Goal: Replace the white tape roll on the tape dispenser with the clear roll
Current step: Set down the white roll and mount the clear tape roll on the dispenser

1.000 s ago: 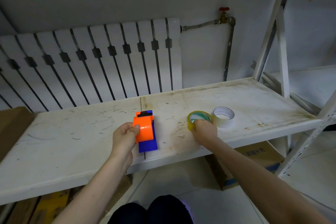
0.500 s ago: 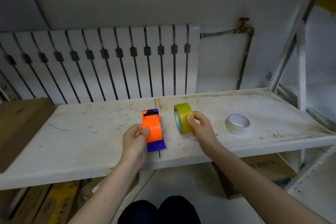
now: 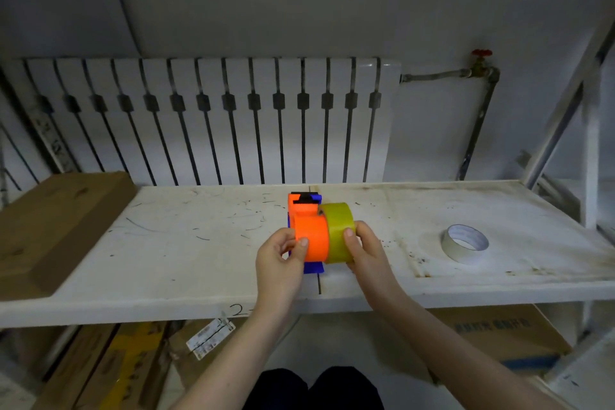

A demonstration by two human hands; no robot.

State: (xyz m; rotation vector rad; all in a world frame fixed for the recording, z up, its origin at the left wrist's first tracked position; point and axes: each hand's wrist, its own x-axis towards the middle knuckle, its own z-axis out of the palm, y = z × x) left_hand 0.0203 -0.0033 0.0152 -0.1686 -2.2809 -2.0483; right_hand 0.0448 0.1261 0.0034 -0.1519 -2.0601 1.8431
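1. Right hand (image 3: 367, 251), centre of frame: grip closed on the clear roll (image 3: 338, 232), thumb over its yellowish outer band, fingers hidden behind it. The roll stands on edge.
2. Clear roll: pressed flat against the right side of the tape dispenser (image 3: 307, 231), touching it. Whether it is seated on the hub cannot be told.
3. Left hand (image 3: 282, 258), just left of centre: grip closed on the dispenser, thumb tip on the orange wheel cover, fingers wrapped round its left side.
4. Tape dispenser: orange body on a blue base, black part at its far end; rests on the shelf (image 3: 186, 250) at the seam between two boards.
5. White tape roll (image 3: 464, 244), centre right of frame: lies flat on the shelf, well apart from both hands and the dispenser.
6. Shelf: white, scuffed and stained, spanning the frame; "2" is handwritten on its front edge.
7. Cardboard box (image 3: 56, 226), left of frame: sits on the shelf's left end.
8. Radiator (image 3: 213, 120), upper half of frame: white, ribbed, behind the shelf.
9. Pipe with red valve (image 3: 481, 58), upper right.
10. Further cardboard boxes (image 3: 502, 333), lower frame, below the shelf.
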